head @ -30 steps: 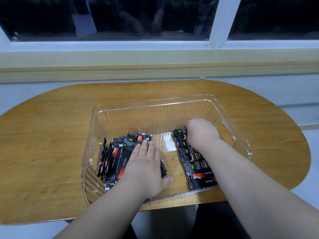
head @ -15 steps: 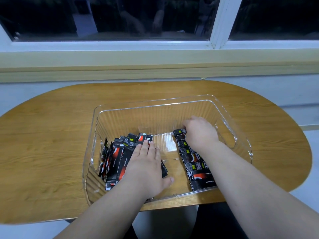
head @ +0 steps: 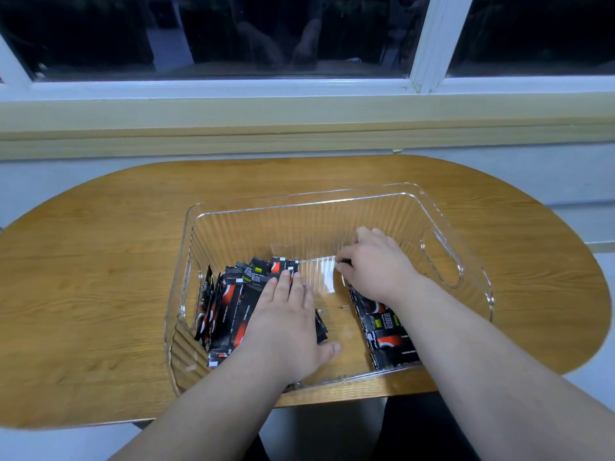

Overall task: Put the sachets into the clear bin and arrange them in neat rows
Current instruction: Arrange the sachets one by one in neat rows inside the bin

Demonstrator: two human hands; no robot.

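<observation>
Window (head: 299, 34): dark, behind wooden surface (head: 100, 277).
Clear bin (head: 299, 198): mid-surface, near edge.
Left hand (head: 286, 324): fingers flat on left sachets (head: 233, 304).
Right hand (head: 376, 264): fingers curled, pinching right sachets (head: 386, 331), forearm hiding some.

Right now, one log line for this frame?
left hand: flat on left sachets | right hand: pinching right sachet row | clear bin: on table

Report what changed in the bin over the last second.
The right hand slid a little left over the far end of the right row of sachets, hiding the end sachets that showed before; its thumb and fingers seem to pinch one. Unchanged: the left hand rests flat on the left pile of sachets, and the clear bin sits on the table.
</observation>
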